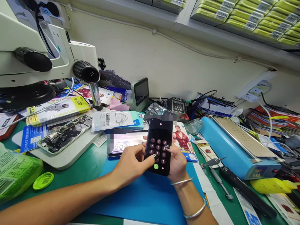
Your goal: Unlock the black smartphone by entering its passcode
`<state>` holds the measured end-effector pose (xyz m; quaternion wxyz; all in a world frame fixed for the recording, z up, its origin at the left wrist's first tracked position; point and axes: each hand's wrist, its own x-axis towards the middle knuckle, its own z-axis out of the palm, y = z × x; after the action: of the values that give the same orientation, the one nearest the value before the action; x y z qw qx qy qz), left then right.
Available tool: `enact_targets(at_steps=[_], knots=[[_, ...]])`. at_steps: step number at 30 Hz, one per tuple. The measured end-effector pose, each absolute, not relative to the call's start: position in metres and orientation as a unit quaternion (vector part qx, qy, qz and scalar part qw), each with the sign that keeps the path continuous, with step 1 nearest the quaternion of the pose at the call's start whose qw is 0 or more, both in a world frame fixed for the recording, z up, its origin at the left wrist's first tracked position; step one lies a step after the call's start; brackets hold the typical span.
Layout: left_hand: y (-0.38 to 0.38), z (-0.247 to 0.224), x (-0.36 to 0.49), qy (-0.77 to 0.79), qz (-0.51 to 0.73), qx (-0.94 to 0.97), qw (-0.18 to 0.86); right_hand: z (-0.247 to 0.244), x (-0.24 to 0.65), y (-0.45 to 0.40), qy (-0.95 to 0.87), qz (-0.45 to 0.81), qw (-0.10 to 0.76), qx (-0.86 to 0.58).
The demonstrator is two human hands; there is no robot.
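Pinching one phone [159,130] in their fingers [140,149], left hand [131,161] and right hand [178,161] show two thumbs [150,162].

Black smartphone [159,128], green call button [156,166], bright blue work mat [140,200].
Number keys [158,147] muted mauve, white-numbered; fingernails [156,157] black; bangles [198,213] silver; benchtop [70,178] green; round lid [43,181] lime; boxy machine [225,150] light blue with tan, dot-patterned top plate [241,131]; squeeze bottle [269,186] yellow, dark-speckled; shelf boxes [243,15] yellow-green, white labels [221,15] black-striped; microscope [83,51] off-white, knobs [85,72] black.
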<state>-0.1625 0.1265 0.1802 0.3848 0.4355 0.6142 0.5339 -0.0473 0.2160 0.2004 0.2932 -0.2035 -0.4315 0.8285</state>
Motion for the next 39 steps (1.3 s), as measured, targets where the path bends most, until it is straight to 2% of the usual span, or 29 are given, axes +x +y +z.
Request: enact_targets(at_steps=[10, 18, 23, 35, 39], knots=[[0.127, 0.178, -0.162, 0.617, 0.532, 0.434, 0.385, 0.199, -0.046, 0.218, -0.431, 0.839, 0.264, -0.200], [0.127, 0.183, -0.160, 0.624, 0.521, 0.429, 0.393, 0.193, -0.048, 0.218, -0.416, 0.841, 0.299, -0.173], [0.127, 0.183, -0.158, 0.670, 0.490, 0.435, 0.350, 0.188, -0.050, 0.216, -0.424, 0.832, 0.314, -0.170], [0.126, 0.187, -0.161, 0.618, 0.529, 0.436, 0.385, 0.194, -0.049, 0.215, -0.407, 0.841, 0.308, -0.182], [0.126, 0.183, -0.161, 0.610, 0.536, 0.444, 0.378, 0.193, -0.050, 0.217, -0.416, 0.838, 0.280, -0.216]])
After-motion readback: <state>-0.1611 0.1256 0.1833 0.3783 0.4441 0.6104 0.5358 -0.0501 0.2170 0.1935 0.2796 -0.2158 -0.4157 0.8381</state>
